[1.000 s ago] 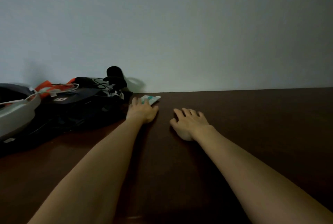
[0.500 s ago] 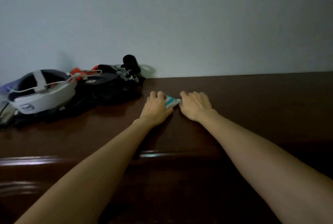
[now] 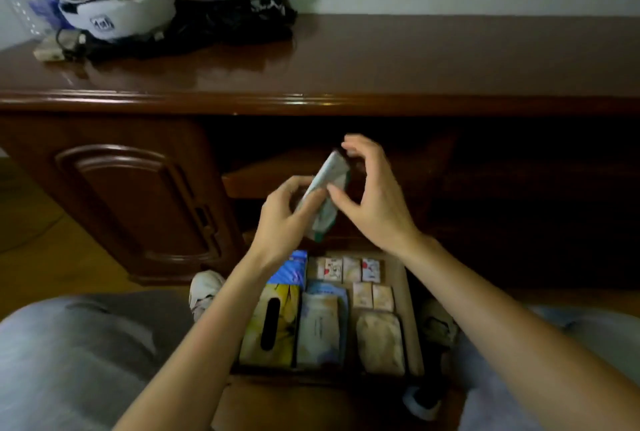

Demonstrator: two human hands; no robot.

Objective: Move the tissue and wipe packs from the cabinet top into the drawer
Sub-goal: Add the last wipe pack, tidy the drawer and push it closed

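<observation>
The pack (image 3: 328, 188) is white with green. The cabinet top (image 3: 415, 59) is dark glossy brown. In the drawer (image 3: 414, 326) lie a yellow box (image 3: 277, 326), a blue pack (image 3: 292, 269) and pale packs (image 3: 379, 344). The headset (image 3: 114, 11) is white and black.

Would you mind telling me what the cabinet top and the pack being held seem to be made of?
The cabinet top looks like dark wood with a glossy varnish: it mirrors the wall's light. The pack, held by the left hand, seems a soft plastic wrapper, white and green, though blurred.
</observation>
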